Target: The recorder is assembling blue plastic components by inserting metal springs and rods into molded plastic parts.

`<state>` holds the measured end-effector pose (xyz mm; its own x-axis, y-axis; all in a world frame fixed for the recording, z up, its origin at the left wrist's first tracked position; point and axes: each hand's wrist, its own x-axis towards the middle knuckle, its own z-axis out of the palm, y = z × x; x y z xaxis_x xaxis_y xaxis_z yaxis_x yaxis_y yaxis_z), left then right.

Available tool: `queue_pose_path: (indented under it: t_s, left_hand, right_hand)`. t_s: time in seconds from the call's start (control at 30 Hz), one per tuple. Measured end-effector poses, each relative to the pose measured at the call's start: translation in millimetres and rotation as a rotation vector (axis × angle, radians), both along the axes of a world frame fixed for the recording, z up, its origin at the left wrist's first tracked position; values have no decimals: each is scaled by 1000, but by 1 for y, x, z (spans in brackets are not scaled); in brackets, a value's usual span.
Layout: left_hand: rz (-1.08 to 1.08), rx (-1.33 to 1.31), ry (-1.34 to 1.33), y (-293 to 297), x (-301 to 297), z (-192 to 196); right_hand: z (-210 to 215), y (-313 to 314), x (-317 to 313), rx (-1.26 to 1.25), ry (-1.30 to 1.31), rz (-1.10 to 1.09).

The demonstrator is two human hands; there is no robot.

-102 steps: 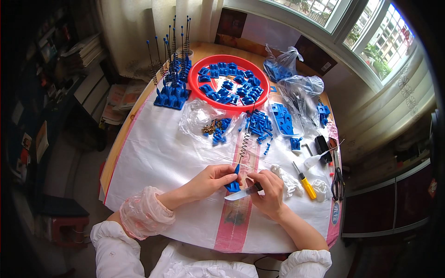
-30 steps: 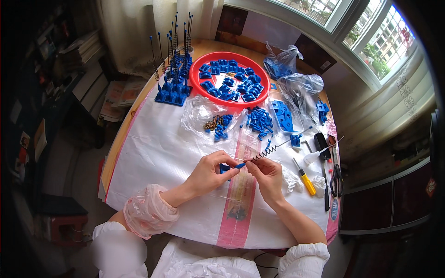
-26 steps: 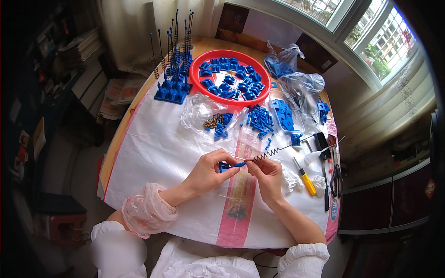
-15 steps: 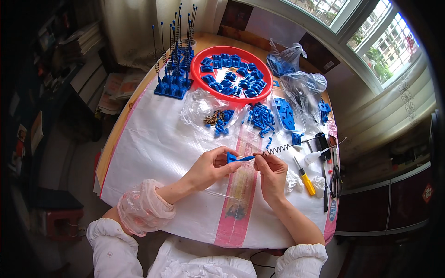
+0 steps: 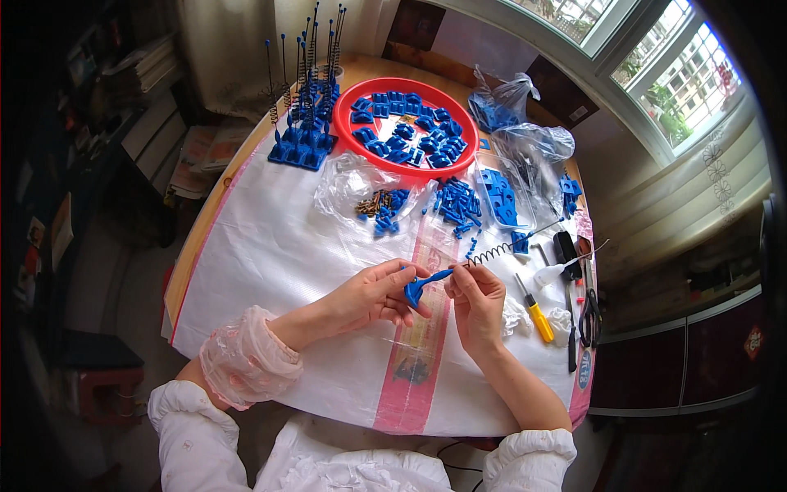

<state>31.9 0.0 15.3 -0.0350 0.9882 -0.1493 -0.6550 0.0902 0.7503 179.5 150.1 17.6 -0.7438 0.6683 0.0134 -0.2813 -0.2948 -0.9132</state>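
A blue plastic piece (image 5: 416,289) with a flat base and a tapering stem is held at its base by my left hand (image 5: 370,297), fingers curled around it. From the tip of its stem runs a dark coiled spring wire (image 5: 490,253), slanting up to the right and ending in a small blue bead. My right hand (image 5: 478,305) pinches between thumb and fingertips where stem and spring meet; its fingers hide the exact joint. Beyond both hands lie a pile of short blue plastic pegs (image 5: 459,202) and a clear bag (image 5: 348,190) with brass-coloured screws (image 5: 373,204).
A red round tray (image 5: 343,135) of blue parts stands at the back. Finished-looking spring pieces (image 5: 303,148) rise at far left. To the right are a clear box (image 5: 507,197), a yellow-handled screwdriver (image 5: 539,321), a white dropper bottle (image 5: 548,275), scissors (image 5: 590,316) and crumpled tissue (image 5: 515,316).
The blue piece has tilted, so its base now points lower and the spring slants up more steeply. My left fingers have shifted around the base. My right hand keeps its pinch.
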Motion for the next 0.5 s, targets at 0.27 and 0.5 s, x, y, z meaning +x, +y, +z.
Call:
queue_pose_path:
  t_s: [0.27,0.5]
  left_hand:
    - [-30,38,-32,-2,3,-1]
    - [-47,14,-101,1,1,-12]
  right_hand:
    - [-4,6,1,-87,52,-7]
    - [1,0,2,114,32,-35]
